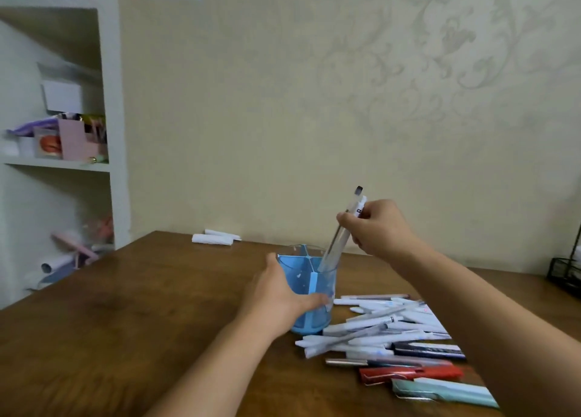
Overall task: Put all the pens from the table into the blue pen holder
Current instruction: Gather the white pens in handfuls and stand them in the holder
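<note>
A blue pen holder (309,278) with inner dividers stands on the brown wooden table (125,322). My left hand (279,294) wraps around its left side and lower front. My right hand (377,228) is above and to the right of the holder, pinching a clear pen (334,247) with a dark cap. That pen is tilted, its lower end inside the holder's right compartment. A pile of several pens (386,331), mostly white, lies on the table just right of the holder, with a red pen (408,374) and a pale green pen (446,391) nearest me.
Rolled white paper (213,239) lies at the table's far edge by the wall. A black wire basket (566,272) stands at the far right. A white shelf unit (63,133) with boxes fills the left.
</note>
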